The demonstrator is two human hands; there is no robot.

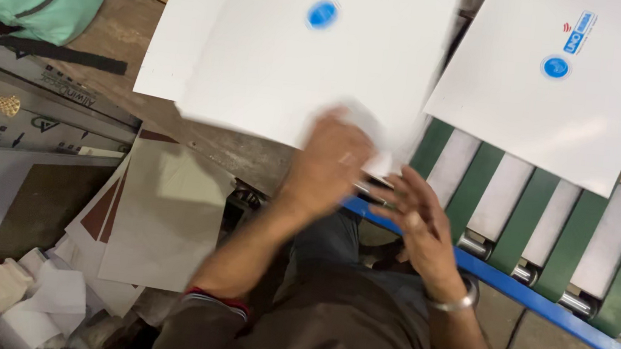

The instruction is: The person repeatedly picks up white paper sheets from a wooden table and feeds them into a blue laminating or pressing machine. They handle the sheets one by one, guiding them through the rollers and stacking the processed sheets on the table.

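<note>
- Left hand, frame centre, fingers grasping the near edge of a white sheet
- Right hand just beside it, fingers spread, released
- Second white sheet upper right on green rollers

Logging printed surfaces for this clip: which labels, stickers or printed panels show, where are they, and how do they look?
Near white sheet: under the left hand, round blue sticker.
Far white sheet: on green conveyor belts, round blue sticker plus blue-and-red mark.
Grey printed panels: left edge, dark lettering.
</note>
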